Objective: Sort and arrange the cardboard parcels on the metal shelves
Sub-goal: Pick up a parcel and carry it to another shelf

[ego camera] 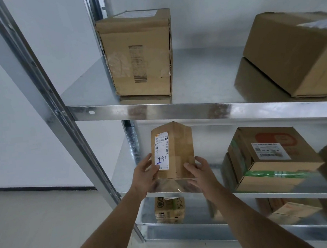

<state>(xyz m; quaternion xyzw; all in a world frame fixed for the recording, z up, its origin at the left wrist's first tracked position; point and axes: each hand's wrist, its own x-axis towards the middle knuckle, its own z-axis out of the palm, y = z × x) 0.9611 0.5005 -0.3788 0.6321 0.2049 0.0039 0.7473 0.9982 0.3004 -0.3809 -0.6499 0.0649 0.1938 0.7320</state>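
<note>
1. White wall behind a galvanized metal shelf rack (177,108).
2. Tall labelled parcel (176,151), handwritten "7786" on its label, stands upright at the left end of the middle shelf, near the front edge.
3. Left hand (144,174) grips its left side, thumb on the label.
4. Right hand (200,171) grips its right side, thumb on the front face.
5. Green-taped parcel (271,155) sits well apart to the right, same shelf.
6. Top shelf: upright brown box (137,54) at left, large box (292,54) at right.

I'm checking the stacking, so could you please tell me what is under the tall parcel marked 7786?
The tall parcel stands on the middle metal shelf, held by the left hand and right hand. Its underside is hidden.
</note>
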